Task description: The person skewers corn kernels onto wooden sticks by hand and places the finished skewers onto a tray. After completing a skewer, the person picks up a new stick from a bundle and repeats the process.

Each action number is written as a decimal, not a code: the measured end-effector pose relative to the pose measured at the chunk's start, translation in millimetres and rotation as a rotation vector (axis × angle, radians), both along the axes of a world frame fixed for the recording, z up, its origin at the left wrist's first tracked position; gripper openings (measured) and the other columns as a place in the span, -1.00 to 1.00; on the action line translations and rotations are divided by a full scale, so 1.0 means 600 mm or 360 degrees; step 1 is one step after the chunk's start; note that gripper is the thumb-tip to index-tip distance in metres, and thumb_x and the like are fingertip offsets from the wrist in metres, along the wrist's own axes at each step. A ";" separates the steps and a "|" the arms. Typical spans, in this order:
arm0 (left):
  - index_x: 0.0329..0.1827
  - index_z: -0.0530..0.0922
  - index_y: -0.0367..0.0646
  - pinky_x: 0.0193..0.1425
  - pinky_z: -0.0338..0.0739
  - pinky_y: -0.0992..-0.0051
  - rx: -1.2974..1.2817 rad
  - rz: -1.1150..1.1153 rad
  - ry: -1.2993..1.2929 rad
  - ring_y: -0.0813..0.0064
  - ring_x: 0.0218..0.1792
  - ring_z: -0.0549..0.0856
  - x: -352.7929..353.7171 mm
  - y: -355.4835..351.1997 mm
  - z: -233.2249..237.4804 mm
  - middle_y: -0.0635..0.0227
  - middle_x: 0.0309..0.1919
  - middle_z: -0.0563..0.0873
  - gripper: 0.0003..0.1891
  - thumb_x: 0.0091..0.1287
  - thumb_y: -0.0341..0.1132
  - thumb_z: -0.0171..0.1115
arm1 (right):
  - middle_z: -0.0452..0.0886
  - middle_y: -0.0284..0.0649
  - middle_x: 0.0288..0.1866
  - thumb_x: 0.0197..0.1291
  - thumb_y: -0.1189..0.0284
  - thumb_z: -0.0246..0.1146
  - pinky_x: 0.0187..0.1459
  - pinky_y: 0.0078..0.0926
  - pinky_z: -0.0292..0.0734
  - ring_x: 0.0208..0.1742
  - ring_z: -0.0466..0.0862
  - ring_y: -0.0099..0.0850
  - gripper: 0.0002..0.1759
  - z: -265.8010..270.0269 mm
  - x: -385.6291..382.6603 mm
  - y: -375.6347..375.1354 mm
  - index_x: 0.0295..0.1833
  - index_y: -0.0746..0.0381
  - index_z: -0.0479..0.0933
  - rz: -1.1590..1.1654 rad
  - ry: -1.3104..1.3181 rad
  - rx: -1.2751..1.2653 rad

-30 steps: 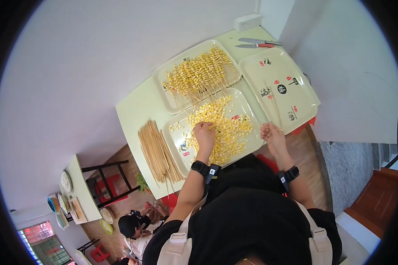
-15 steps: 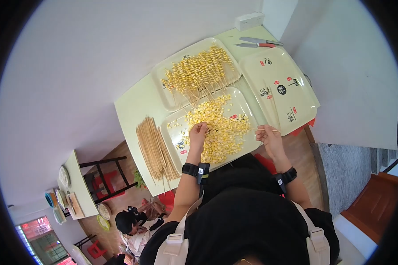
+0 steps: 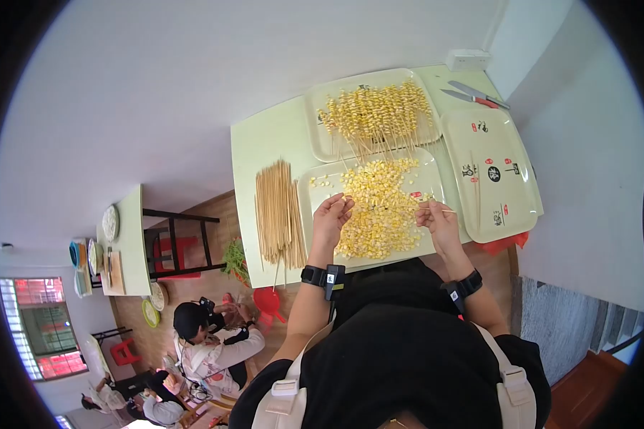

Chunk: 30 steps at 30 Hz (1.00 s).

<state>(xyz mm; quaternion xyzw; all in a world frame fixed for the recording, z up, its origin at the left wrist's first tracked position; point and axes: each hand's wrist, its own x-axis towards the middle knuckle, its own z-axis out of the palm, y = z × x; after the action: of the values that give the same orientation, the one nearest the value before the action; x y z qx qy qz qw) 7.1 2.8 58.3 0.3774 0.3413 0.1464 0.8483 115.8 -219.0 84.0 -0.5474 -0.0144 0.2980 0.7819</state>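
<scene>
In my right hand (image 3: 438, 220) is a thin wooden skewer (image 3: 449, 210), pinched between the fingers over the right side of the near tray; pale yellow bits by its tip may be kernels on it. My left hand (image 3: 332, 217) is curled over the left part of that tray, fingertips together; whatever it may hold is too small to make out. Between the hands spread loose yellow corn kernels (image 3: 379, 225) on the cream near tray (image 3: 433, 175). Behind it, skewers threaded with corn kernels (image 3: 383, 111) lie in rows on the far tray (image 3: 322, 146).
A bundle of bare skewers (image 3: 274, 211) lies left of the near tray. The right tray (image 3: 486, 207) bears printed characters and a skewer. Two knives (image 3: 472, 94) rest at the back right corner. Other people (image 3: 207, 343) sit at the lower left, beside a red dustpan-like object (image 3: 268, 304).
My view has turned, so the table appears farther right and straighter. My left hand has come up off the kernels and away to the left. The right hand keeps hold of the skewer.
</scene>
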 end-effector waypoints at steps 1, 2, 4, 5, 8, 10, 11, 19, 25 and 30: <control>-0.10 0.41 -0.30 -0.27 0.52 0.61 -0.0015 0.0026 -0.0021 0.49 -0.23 0.60 -0.004 0.001 0.001 0.21 -0.24 0.58 -0.79 0.22 -0.45 0.04 | 0.53 -0.16 -0.46 0.22 0.27 -0.01 -0.38 -0.58 0.47 -0.50 0.51 -0.51 -0.65 0.002 -0.001 0.003 -0.28 0.39 0.45 0.0012 -0.0015 -0.0005; -0.10 0.41 -0.30 -0.27 0.52 0.61 -0.0013 0.0042 -0.0028 0.49 -0.23 0.60 -0.009 0.003 0.000 0.21 -0.24 0.58 -0.79 0.22 -0.45 0.04 | 0.53 -0.16 -0.46 0.22 0.27 -0.01 -0.38 -0.58 0.47 -0.50 0.51 -0.51 -0.65 0.004 -0.001 0.006 -0.28 0.39 0.45 0.0029 -0.0022 -0.0003; -0.09 0.41 -0.27 -0.27 0.52 0.61 -0.0059 0.0044 -0.0114 0.50 -0.22 0.59 -0.018 0.010 -0.005 0.22 -0.25 0.58 -0.79 0.21 -0.45 0.06 | 0.53 -0.17 -0.47 0.22 0.26 -0.01 -0.38 -0.59 0.47 -0.50 0.50 -0.52 -0.64 0.009 -0.002 0.012 -0.28 0.39 0.45 0.0053 -0.0031 -0.0027; -0.09 0.41 -0.27 -0.27 0.52 0.61 -0.0055 0.0056 -0.0120 0.50 -0.22 0.59 -0.022 0.012 -0.006 0.22 -0.25 0.58 -0.79 0.21 -0.45 0.06 | 0.53 -0.17 -0.47 0.22 0.26 -0.01 -0.38 -0.59 0.47 -0.50 0.50 -0.52 -0.64 0.011 -0.002 0.015 -0.28 0.39 0.45 0.0065 -0.0037 -0.0024; -0.10 0.42 -0.26 -0.27 0.52 0.62 -0.0080 0.0076 -0.0126 0.51 -0.23 0.59 -0.029 0.016 -0.005 0.23 -0.26 0.58 -0.79 0.20 -0.46 0.08 | 0.54 -0.17 -0.47 0.22 0.27 -0.01 -0.38 -0.59 0.47 -0.49 0.50 -0.52 -0.65 0.014 -0.002 0.018 -0.28 0.39 0.46 0.0110 -0.0050 -0.0016; -0.08 0.41 -0.27 -0.26 0.52 0.63 -0.0072 0.0078 -0.0104 0.54 -0.25 0.58 -0.032 0.017 -0.003 0.27 -0.26 0.58 -0.78 0.22 -0.45 0.04 | 0.54 -0.18 -0.47 0.22 0.26 -0.01 -0.38 -0.59 0.47 -0.50 0.50 -0.52 -0.65 0.013 -0.004 0.019 -0.28 0.38 0.46 0.0128 -0.0063 0.0002; -0.08 0.41 -0.27 -0.26 0.52 0.63 -0.0073 0.0078 -0.0104 0.54 -0.25 0.58 -0.033 0.018 -0.004 0.27 -0.26 0.58 -0.78 0.22 -0.45 0.04 | 0.54 -0.18 -0.47 0.22 0.26 -0.01 -0.38 -0.59 0.47 -0.50 0.50 -0.52 -0.65 0.014 -0.005 0.019 -0.28 0.38 0.46 0.0127 -0.0063 0.0001; -0.13 0.45 -0.27 -0.26 0.52 0.63 -0.0083 -0.0034 -0.0165 0.57 -0.32 0.57 -0.034 0.021 -0.009 0.30 -0.31 0.58 -0.81 0.19 -0.47 0.08 | 0.54 -0.18 -0.47 0.22 0.27 -0.01 -0.37 -0.60 0.47 -0.49 0.51 -0.53 -0.65 0.019 -0.008 0.007 -0.29 0.37 0.46 0.0133 -0.0087 -0.0001; -0.20 0.50 -0.29 -0.24 0.51 0.61 -0.0104 -0.0305 -0.0074 0.55 -0.34 0.58 -0.035 0.026 0.012 0.31 -0.36 0.60 -0.83 0.14 -0.48 0.15 | 0.53 -0.20 -0.49 0.22 0.29 -0.01 -0.37 -0.59 0.47 -0.51 0.50 -0.53 -0.67 0.019 -0.001 -0.019 -0.31 0.37 0.46 0.0099 0.0030 0.0121; -0.20 0.51 -0.29 -0.24 0.51 0.59 -0.0122 -0.0511 -0.0058 0.54 -0.35 0.58 -0.030 0.020 0.008 0.31 -0.37 0.60 -0.83 0.14 -0.48 0.16 | 0.53 -0.20 -0.48 0.21 0.30 0.00 -0.37 -0.59 0.47 -0.51 0.50 -0.52 -0.69 0.022 0.001 -0.032 -0.31 0.37 0.46 0.0107 0.0104 0.0095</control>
<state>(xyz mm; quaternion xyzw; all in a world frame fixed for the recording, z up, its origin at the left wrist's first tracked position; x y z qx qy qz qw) -10.7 14.9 62.9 0.3918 0.2665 0.0026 0.8806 116.4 -238.2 97.1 -0.5130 -0.0161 0.3411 0.7875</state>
